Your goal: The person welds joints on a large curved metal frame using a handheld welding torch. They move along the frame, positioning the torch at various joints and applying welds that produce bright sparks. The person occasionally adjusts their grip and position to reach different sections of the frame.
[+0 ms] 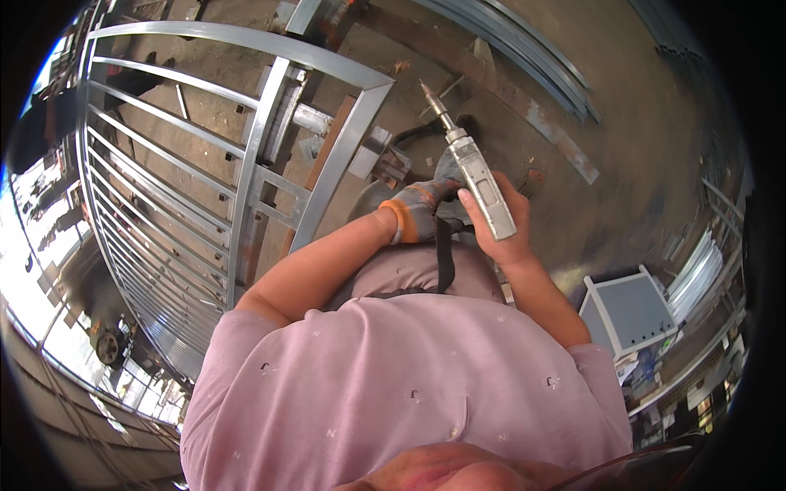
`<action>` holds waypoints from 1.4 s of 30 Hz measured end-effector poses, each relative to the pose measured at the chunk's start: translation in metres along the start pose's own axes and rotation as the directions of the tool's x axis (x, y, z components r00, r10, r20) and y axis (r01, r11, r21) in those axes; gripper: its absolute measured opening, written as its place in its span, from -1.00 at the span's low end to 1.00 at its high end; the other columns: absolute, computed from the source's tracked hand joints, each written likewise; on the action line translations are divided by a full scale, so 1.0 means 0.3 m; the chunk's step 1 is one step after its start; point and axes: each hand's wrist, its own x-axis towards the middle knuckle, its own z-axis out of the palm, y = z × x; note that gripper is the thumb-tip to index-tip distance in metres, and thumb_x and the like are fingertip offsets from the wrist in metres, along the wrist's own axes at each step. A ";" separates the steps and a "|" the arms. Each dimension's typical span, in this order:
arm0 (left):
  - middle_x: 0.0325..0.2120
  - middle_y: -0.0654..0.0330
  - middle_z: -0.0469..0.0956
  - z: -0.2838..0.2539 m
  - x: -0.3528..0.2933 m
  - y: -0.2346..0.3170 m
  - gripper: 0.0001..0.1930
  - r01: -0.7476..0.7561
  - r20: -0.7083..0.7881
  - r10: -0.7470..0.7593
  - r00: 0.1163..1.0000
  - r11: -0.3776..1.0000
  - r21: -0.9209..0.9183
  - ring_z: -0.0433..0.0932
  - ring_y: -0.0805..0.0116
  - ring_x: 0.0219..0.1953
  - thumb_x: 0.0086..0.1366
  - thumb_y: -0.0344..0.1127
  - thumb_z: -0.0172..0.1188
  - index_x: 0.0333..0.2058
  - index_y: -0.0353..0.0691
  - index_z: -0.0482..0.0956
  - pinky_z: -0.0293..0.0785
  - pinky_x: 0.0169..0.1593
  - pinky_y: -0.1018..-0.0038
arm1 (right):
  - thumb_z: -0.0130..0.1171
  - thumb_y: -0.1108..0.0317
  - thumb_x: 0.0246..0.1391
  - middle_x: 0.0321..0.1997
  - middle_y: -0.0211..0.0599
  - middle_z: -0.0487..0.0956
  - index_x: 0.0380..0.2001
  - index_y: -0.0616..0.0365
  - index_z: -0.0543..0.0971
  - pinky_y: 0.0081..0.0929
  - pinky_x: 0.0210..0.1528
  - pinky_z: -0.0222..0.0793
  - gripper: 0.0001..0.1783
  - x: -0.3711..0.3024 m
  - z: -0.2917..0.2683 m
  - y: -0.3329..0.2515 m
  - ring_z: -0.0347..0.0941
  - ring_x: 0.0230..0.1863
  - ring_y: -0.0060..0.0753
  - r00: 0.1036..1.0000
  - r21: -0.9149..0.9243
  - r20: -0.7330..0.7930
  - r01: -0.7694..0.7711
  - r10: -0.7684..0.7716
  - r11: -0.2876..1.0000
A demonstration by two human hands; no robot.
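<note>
Tool point(473, 168): silver metal body, long and blocky, with a narrow pointed nose; lies toward one o'clock, its tip aimed at eleven, clear of any metalwork.
Right hand point(518, 211): bare, wrapped around the tool's rear body.
Left hand point(417, 211): in a grey glove with an orange cuff, near centre beside a hanging black strap point(444, 254); whether it grips anything, I cannot tell.
Frame point(255, 151): large, silver metal, with many parallel bars, spanning eight to eleven o'clock.
Frame progress: bars and corner look assembled, so much seems done; what remains at individual joints is too small to judge.
Tool progress: apparently between passes, as its tip meets no joint.
Floor point(647, 164): brown-grey, carrying long silver metal channels point(532, 53) toward one o'clock.
</note>
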 end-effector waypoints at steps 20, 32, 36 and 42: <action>0.48 0.08 0.51 0.173 -0.087 -0.357 -0.42 -0.159 0.299 0.161 0.941 0.987 -0.030 0.42 0.14 0.56 0.58 -0.22 0.27 0.52 -0.02 0.48 0.27 0.64 0.21 | 0.65 0.41 0.15 -0.27 -0.09 0.80 -0.04 0.17 0.65 -0.27 -0.24 0.67 -0.61 -0.072 0.318 0.052 0.83 -0.28 -0.06 0.984 0.097 -0.128 -0.113 0.125 0.989; 0.51 0.12 0.50 0.187 -0.064 -0.362 -0.44 -0.326 0.304 0.250 0.919 0.916 0.232 0.41 0.16 0.58 0.64 -0.17 0.17 0.55 0.03 0.45 0.27 0.65 0.22 | 0.66 0.46 0.01 -0.24 -0.17 0.85 0.02 0.14 0.62 -0.19 -0.12 0.71 -0.48 -0.044 0.294 0.071 0.85 -0.17 0.00 0.990 0.041 -0.082 -0.108 0.111 0.993; 0.52 0.12 0.49 0.188 -0.057 -0.372 -0.43 -0.319 0.302 0.249 0.920 0.924 0.210 0.40 0.13 0.59 0.64 -0.14 0.17 0.55 0.04 0.45 0.26 0.66 0.20 | 0.66 0.46 -0.01 -0.22 -0.17 0.85 0.02 0.14 0.62 -0.19 -0.12 0.71 -0.47 -0.046 0.300 0.077 0.85 -0.16 0.01 0.991 0.038 -0.077 -0.106 0.109 0.994; 0.53 0.11 0.49 0.182 -0.061 -0.385 -0.42 -0.292 0.313 0.234 0.920 0.944 0.153 0.38 0.09 0.60 0.63 -0.10 0.15 0.55 0.04 0.46 0.23 0.67 0.16 | 0.67 0.45 -0.03 -0.22 -0.13 0.84 0.01 0.14 0.62 -0.17 -0.15 0.71 -0.46 -0.044 0.304 0.071 0.84 -0.15 0.05 0.990 -0.025 -0.080 -0.122 0.120 0.992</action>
